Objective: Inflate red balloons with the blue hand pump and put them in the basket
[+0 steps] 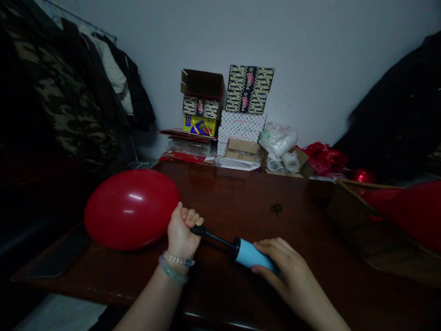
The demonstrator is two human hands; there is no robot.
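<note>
A large inflated red balloon (132,209) lies on its side at the left of the table, its narrow end meeting my left hand (184,234). That hand is closed in a fist, with the black end of a balloon pump (253,254) coming out of it; the balloon's neck is hidden in the fingers. From there a thin black rod runs to the pump's light-blue barrel. My right hand (287,271) is wrapped round the barrel, thumb on the near side and fingers over the top. The pump slants down to the right above the table.
On the dark wooden table (220,193) lies a small black loop (276,209). A box (372,230) with red balloons (416,211) stands at the right. Stacked cartons (241,124) and plastic bags (279,138) line the wall. Hanging clothes (113,69) are at the left.
</note>
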